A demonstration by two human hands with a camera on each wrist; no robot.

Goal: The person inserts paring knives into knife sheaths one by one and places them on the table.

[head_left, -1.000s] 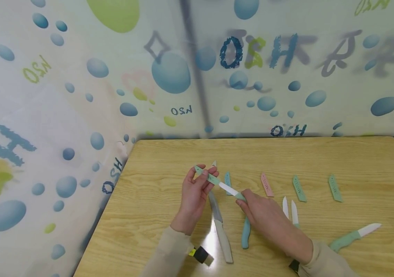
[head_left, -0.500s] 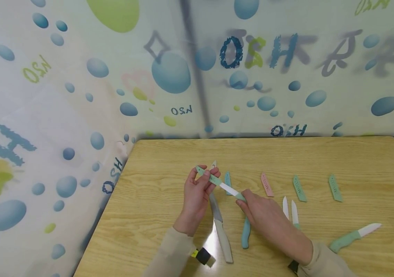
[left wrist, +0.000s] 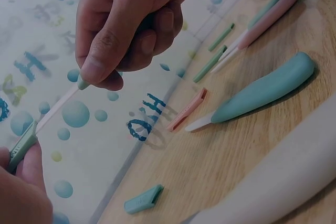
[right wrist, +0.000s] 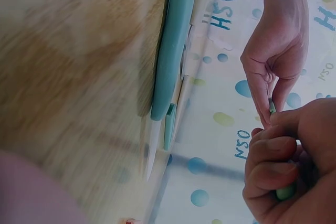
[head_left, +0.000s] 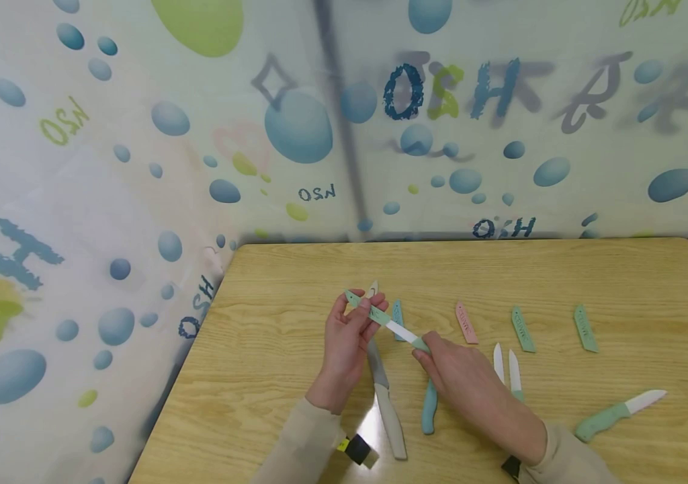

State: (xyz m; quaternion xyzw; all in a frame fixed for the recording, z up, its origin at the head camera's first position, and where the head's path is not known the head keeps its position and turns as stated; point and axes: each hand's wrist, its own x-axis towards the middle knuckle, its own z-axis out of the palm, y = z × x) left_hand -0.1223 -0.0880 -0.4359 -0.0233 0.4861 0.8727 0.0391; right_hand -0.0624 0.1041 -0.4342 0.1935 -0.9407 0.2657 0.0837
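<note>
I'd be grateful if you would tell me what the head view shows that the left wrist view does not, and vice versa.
Only the head view shows the two beige sleeves and a pale pointed end just beyond the left hand.

Only the left wrist view shows a pink knife handle on the table and the blue-handled knife's white blade.

Both show the right hand gripping a knife, its blade at the green sheath in the left hand, and the pink sheath.

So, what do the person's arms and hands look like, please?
The sleeves are beige; the left hand and right hand are bare. A black block with a yellow patch sits at the left wrist, a dark piece at the right.
</note>
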